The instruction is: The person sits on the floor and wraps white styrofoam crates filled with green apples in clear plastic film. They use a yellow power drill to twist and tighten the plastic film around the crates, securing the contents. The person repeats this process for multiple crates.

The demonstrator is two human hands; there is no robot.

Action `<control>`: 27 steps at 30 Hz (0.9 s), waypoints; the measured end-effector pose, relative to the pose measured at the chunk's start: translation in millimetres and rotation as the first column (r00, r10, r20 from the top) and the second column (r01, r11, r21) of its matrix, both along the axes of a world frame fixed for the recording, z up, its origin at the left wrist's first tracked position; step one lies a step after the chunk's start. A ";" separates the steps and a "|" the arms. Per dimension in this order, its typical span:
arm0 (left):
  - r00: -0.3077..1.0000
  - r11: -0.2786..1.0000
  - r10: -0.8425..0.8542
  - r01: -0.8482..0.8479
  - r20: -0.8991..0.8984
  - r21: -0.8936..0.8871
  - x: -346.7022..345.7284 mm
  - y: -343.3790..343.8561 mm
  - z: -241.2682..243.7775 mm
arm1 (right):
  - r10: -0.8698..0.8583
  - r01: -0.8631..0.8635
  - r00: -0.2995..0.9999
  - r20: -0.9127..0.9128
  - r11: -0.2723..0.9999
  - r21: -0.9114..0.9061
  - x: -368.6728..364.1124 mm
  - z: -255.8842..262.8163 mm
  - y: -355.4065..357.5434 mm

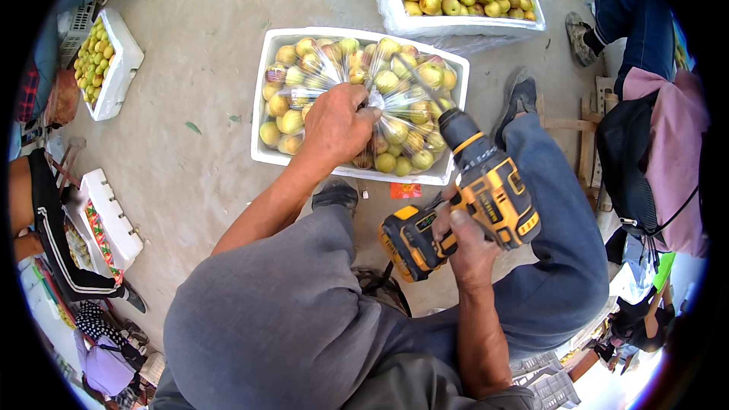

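Observation:
In front of me a white foam box (359, 175) holds yellow-green and reddish fruit under a clear plastic bag (324, 77). My left hand (342, 122) grips the bag's gathered, twisted neck above the middle of the fruit. My right hand (470, 239) is closed around the handle of a yellow and black cordless drill (495, 193). A long thin metal bit or rod (418, 81) in its chuck points up and left, over the right half of the bag. Whether its tip touches the plastic, I cannot tell.
Another foam box of fruit (467, 25) stands beyond, at the upper right. A tilted foam box (122, 62) and an open one (111, 222) are at the left. A red packet (405, 190) lies by the near box. People sit on both sides; a wooden stool (586, 125) is at right.

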State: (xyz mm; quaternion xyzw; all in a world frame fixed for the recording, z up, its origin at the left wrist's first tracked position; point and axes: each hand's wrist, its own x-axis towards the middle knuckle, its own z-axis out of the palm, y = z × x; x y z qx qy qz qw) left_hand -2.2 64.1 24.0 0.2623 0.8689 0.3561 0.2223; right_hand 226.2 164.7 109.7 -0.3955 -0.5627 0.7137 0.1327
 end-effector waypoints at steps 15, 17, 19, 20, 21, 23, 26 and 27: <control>0.985 0.995 0.092 -0.087 -0.144 0.041 10.2 20.2 -7.3 | -0.199 0.201 0.979 -0.044 0.978 0.048 60.2 13.7 8.5; 0.960 0.994 0.106 -0.095 -0.258 0.057 12.8 25.3 -17.6 | -0.205 0.209 0.977 -0.064 0.976 0.062 64.2 19.6 7.0; 0.925 0.997 0.079 -0.073 -0.371 0.028 17.1 29.0 -17.5 | -0.206 0.211 0.976 -0.070 0.976 0.060 69.2 26.2 5.4; 0.904 0.999 0.042 -0.050 -0.425 -0.008 19.7 30.3 -16.7 | -0.207 0.211 0.976 -0.072 0.976 0.060 72.1 29.0 4.6; 0.878 0.999 0.001 -0.026 -0.478 -0.047 21.4 31.3 -14.9 | -0.216 0.221 0.973 -0.076 0.974 0.055 75.5 30.9 3.2; 0.829 0.995 -0.084 0.041 -0.554 -0.091 17.6 30.0 -15.5 | -0.233 0.238 0.969 -0.085 0.970 0.045 82.8 34.3 0.1; 0.793 0.974 -0.216 0.136 -0.570 -0.180 18.8 26.0 -15.1 | -0.278 0.285 0.955 -0.101 0.956 0.063 95.4 33.8 -0.8; 0.787 0.962 -0.264 0.170 -0.557 -0.215 19.9 23.6 -12.3 | -0.284 0.290 0.954 -0.100 0.955 0.060 99.7 34.2 -1.0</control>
